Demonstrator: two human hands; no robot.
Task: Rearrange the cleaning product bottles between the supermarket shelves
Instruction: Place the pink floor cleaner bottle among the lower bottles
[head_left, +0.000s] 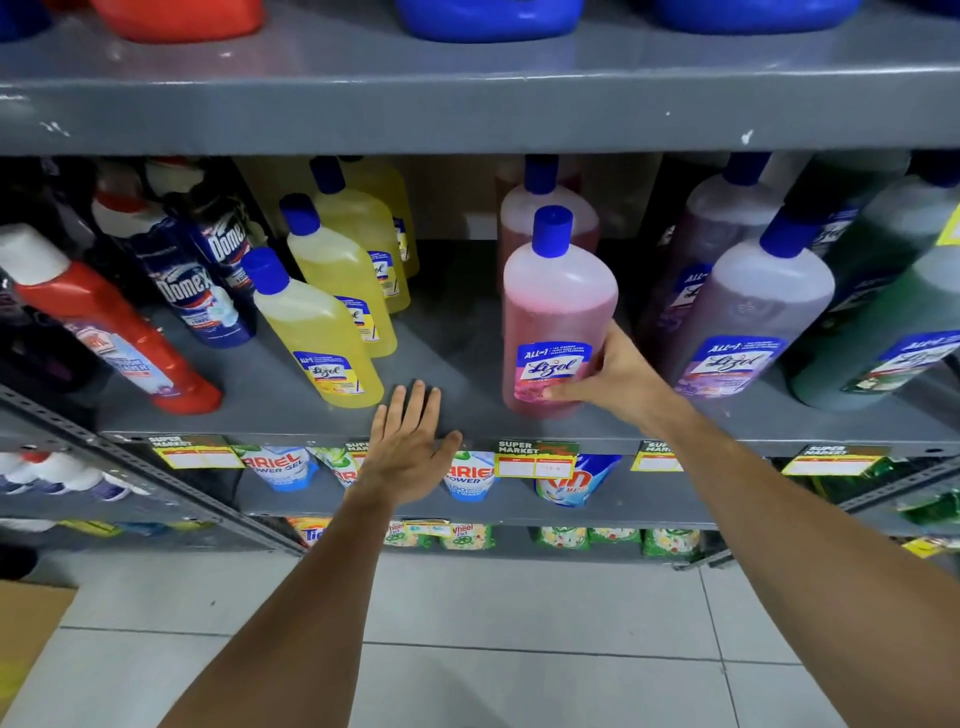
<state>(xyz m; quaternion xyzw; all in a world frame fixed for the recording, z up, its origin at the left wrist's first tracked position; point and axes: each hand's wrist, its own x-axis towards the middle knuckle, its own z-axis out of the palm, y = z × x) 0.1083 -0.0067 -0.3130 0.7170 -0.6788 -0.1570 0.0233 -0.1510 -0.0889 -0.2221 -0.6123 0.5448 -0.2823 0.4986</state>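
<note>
A pink Lizol bottle (556, 312) with a blue cap stands near the front of the grey middle shelf (457, 332). My right hand (613, 376) grips its lower right side, thumb across the label. My left hand (410, 441) lies flat and open on the shelf's front edge, between the pink bottle and a row of yellow Lizol bottles (322, 327). A second pink bottle (545, 213) stands behind the held one. Purple Lizol bottles (748, 312) stand to the right.
Dark green bottles (883, 322) fill the far right. Domex bottles (192, 291) and a red bottle (109, 332) stand at the left. The upper shelf (467, 104) hangs low overhead with large jugs. Detergent pouches (280, 465) sit on lower shelves above a tiled floor.
</note>
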